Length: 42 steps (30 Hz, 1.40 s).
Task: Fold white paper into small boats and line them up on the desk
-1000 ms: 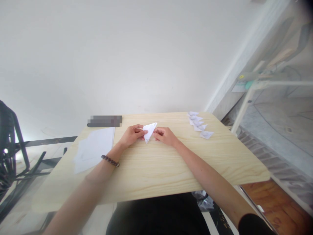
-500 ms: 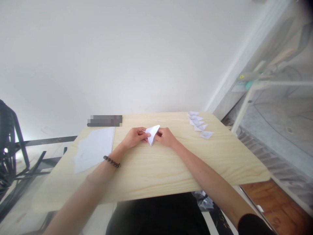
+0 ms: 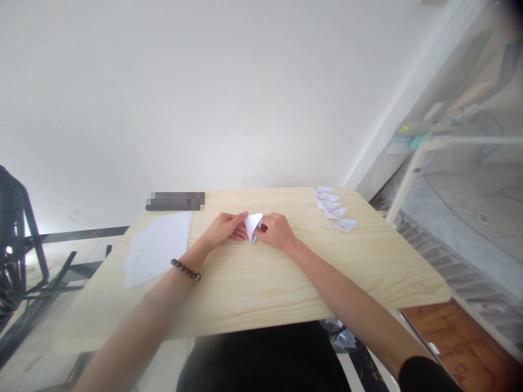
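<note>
Over the desk (image 3: pixel 261 294), your right hand (image 3: pixel 278 231) grips the folded paper (image 3: pixel 253 224), your loosely open left hand (image 3: pixel 222 229) apparently steadying it.

1. Folded ppr (image 3: pixel 253 223) is sitting btwn L hand (image 3: pixel 226 228) & R hand (image 3: pixel 278 231), over tbl (image 3: pixel 261 294).
2. Sheets (image 3: pixel 159 242) are lying on tbl L; blurred item (image 3: pixel 175 202) is lying bhd them.
3. Folded pcs (image 3: pixel 329 206) are lying in row, tbl back R.
4. Wall (image 3: pixel 204 98) is standing bhd tbl.
</note>
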Each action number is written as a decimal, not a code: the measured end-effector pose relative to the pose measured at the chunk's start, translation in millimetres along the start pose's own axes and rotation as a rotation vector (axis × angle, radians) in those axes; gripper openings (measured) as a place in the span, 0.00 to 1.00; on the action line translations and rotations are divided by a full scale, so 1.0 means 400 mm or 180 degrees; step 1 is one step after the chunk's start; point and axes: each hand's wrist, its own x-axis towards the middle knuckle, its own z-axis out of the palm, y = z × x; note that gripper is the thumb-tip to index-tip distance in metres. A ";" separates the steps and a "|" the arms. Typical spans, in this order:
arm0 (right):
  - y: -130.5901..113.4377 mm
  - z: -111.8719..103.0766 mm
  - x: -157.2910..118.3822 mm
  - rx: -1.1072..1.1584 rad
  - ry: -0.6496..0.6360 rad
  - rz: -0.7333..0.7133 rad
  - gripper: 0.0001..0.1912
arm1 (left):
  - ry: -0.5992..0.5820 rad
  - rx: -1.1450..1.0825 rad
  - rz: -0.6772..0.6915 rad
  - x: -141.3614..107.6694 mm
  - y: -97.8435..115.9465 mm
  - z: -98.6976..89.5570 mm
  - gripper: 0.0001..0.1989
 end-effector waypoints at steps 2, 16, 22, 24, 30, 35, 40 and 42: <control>-0.003 0.003 0.001 -0.0159 0.0005 0.0125 0.12 | 0.0025 0.0010 -0.0043 -0.001 0.001 0.003 0.25; -0.028 -0.008 -0.001 -0.0348 0.0223 0.0291 0.06 | -0.0018 -0.0095 -0.0190 -0.007 0.013 0.005 0.23; -0.035 -0.005 0.000 -0.0425 0.0363 0.0218 0.09 | -0.0029 -0.0145 -0.0249 -0.003 0.011 0.005 0.24; -0.036 -0.004 0.000 -0.0407 0.0374 0.0207 0.11 | -0.0018 -0.0144 -0.0278 -0.003 0.011 0.005 0.23; -0.030 -0.004 0.000 -0.0133 0.0273 0.0249 0.09 | 0.0006 -0.0175 -0.0308 -0.003 0.014 0.000 0.20; -0.016 0.000 0.000 0.0251 0.0218 0.0289 0.07 | 0.0031 -0.0400 -0.0261 -0.002 0.012 -0.008 0.18; -0.002 0.004 -0.001 0.0649 0.0234 0.0205 0.07 | -0.0036 -0.0510 -0.0190 0.004 0.002 -0.015 0.18; 0.002 0.005 -0.001 0.0859 0.0190 0.0204 0.07 | -0.0044 -0.0550 -0.0173 0.005 0.000 -0.016 0.18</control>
